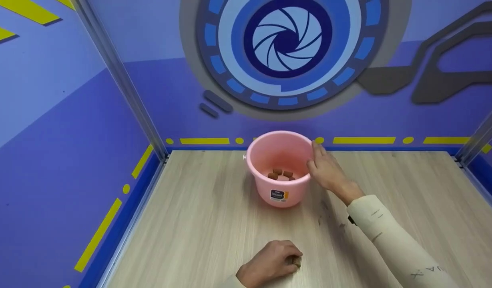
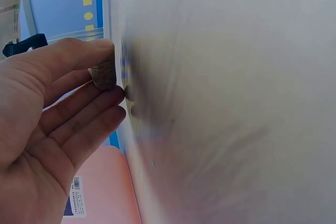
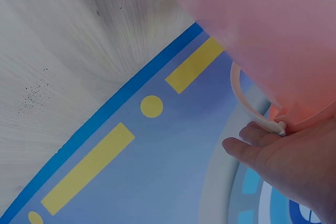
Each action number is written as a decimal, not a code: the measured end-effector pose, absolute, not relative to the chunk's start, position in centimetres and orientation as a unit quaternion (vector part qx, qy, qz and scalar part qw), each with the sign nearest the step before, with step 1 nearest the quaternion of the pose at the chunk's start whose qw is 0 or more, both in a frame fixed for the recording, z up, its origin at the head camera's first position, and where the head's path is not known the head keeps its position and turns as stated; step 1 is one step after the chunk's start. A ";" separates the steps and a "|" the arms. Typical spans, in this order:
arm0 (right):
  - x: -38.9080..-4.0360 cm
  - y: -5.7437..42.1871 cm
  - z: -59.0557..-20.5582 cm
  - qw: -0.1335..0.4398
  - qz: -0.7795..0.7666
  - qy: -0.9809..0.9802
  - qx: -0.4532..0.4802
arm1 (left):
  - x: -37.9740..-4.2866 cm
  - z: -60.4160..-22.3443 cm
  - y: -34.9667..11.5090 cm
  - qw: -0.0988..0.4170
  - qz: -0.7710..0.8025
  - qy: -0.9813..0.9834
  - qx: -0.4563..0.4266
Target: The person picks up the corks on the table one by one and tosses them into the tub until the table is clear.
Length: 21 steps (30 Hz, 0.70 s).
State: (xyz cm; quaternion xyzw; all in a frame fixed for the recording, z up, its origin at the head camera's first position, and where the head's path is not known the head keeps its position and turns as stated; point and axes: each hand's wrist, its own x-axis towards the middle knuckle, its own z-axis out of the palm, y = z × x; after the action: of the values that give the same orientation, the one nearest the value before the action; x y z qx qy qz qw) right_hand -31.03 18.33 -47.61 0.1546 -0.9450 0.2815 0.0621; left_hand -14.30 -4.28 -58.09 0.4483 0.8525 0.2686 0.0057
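Observation:
In the head view, a pink bucket (image 1: 284,194) stands on the table with several small brown corks (image 1: 288,174) at its bottom. My right hand (image 1: 328,170) grips its right rim, the thumb over the edge and the fingers along the outside. The right wrist view has this hand (image 3: 294,163) beside the pivot of the pale bucket handle (image 3: 244,95). Nearer to me, my left hand (image 1: 272,260) is low over the table. Its thumb and fingertips pinch a cork (image 2: 105,74), partly covered by the thumb in the left wrist view.
A light wood-grain tabletop (image 1: 201,224) lies under everything. Blue printed panels (image 1: 61,180) rise at the left, the back and the right, joined by metal corner posts (image 1: 125,80). The bucket stands close to the back panel. Small dark marks (image 3: 37,95) dot the table.

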 end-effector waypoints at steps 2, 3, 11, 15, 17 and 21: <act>-31.0 18.3 -47.6 0.060 0.280 -0.946 0.154 | -14.3 -58.1 -4.3 0.002 0.278 0.851 0.446; -31.0 18.3 -47.6 0.059 0.280 -0.946 0.155 | -14.3 -58.1 -4.3 0.002 0.284 0.850 0.443; -31.0 18.3 -47.7 0.062 0.277 -0.947 0.151 | -14.3 -58.3 -4.4 -0.013 0.327 0.848 0.416; -31.1 18.4 -47.7 0.073 0.280 -0.944 0.160 | -14.3 -58.4 -4.5 -0.025 0.338 0.851 0.401; -31.1 18.4 -47.7 0.076 0.281 -0.942 0.165 | -14.3 -58.4 -4.5 -0.026 0.350 0.849 0.395; -31.1 18.4 -47.7 0.078 0.282 -0.941 0.169 | -14.2 -58.4 -4.6 -0.035 0.372 0.844 0.386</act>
State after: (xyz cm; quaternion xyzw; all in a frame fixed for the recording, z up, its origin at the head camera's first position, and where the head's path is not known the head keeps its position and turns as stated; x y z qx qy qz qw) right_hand -31.13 18.42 -47.73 0.1685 -0.9413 0.2818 0.0781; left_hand -14.19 -4.64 -58.36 0.3855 0.8437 0.3718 -0.0353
